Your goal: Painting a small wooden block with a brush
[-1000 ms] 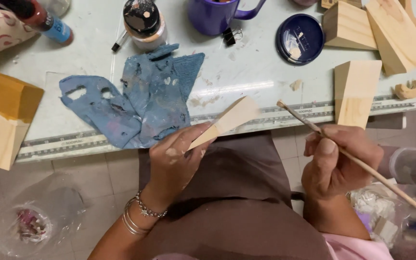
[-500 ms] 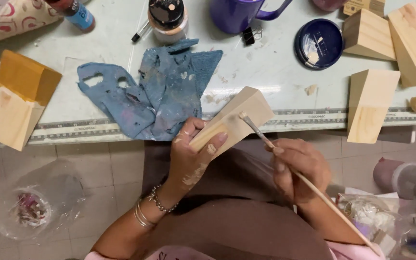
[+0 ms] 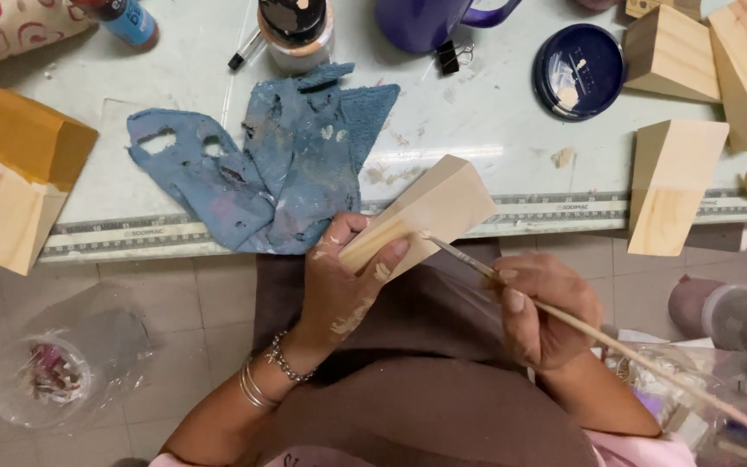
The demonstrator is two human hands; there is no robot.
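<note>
1. Your left hand (image 3: 343, 290) has a closed grip around the wooden block (image 3: 421, 220) at the centre of the frame, just in front of the bench (image 3: 494, 130) edge, fingers wrapped over its lower end and the wide end tilted up and right.
2. Your right hand (image 3: 542, 311) pinches a thin paintbrush (image 3: 598, 342) in a closed grip; its tip touches the block's lower side, so the step in hand looks like painting that face.
3. The next stroke, as I judge it, calls for a steady block and a light drag along the edge, with your left fingertips, already smeared with pale paint, kept off the wet part.
4. On the bench: a stained blue rag (image 3: 270, 164) left of centre, a yellow-topped block (image 3: 19, 177) at far left, bare blocks (image 3: 672, 186) at right, a dark blue lid (image 3: 579, 69) and a purple mug (image 3: 430, 22) along the top.
5. Nothing blocks the brush; the rag lies just beside your left hand.
</note>
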